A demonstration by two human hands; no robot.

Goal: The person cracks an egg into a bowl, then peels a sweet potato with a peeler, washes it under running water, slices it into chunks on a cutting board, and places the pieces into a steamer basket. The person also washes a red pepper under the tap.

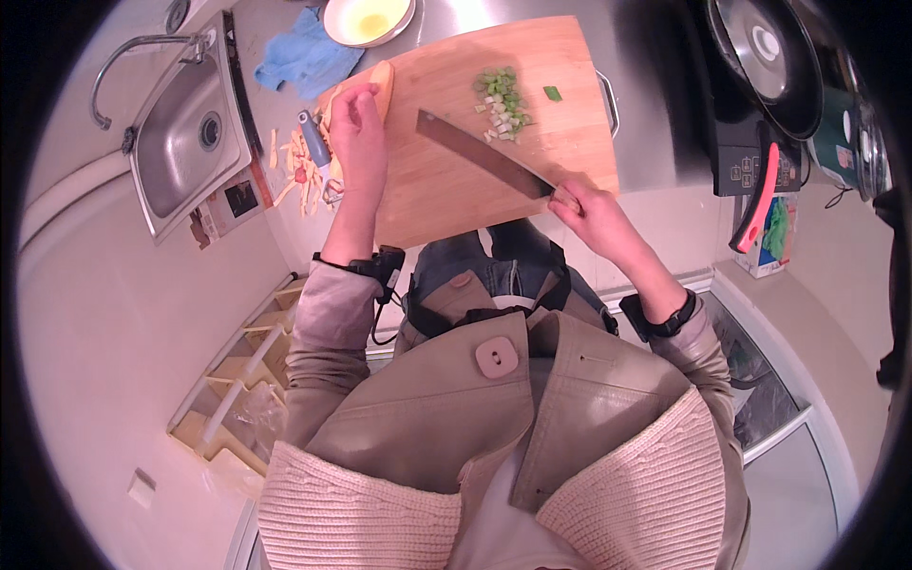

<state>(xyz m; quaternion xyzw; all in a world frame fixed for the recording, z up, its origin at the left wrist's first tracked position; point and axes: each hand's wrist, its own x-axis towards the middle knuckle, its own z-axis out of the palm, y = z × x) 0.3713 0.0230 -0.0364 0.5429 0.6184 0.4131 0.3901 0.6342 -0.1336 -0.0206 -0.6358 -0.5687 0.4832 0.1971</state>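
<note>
My right hand [586, 214] grips the handle of a broad-bladed kitchen knife [484, 155]. Its blade points up and left across a wooden cutting board [456, 206]. Over the board's left end is my left hand [358, 139], fingers bent. Partly behind those fingers lies a peeled, pale orange vegetable [385, 80], possibly a sweet potato; whether the fingers hold it is hidden. Chopped green onion [503, 103] sits in a small heap beyond the blade, with one separate green piece [552, 93] to its right.
Left of the board are a vegetable peeler [315, 139] and peelings [288, 167]. A blue cloth [310, 53] and a bowl of yellowish liquid [370, 25] stand behind. A sink [182, 153] is at left. A lidded pan [773, 64] sits on an induction cooker [748, 167], its red handle [759, 203] jutting forward.
</note>
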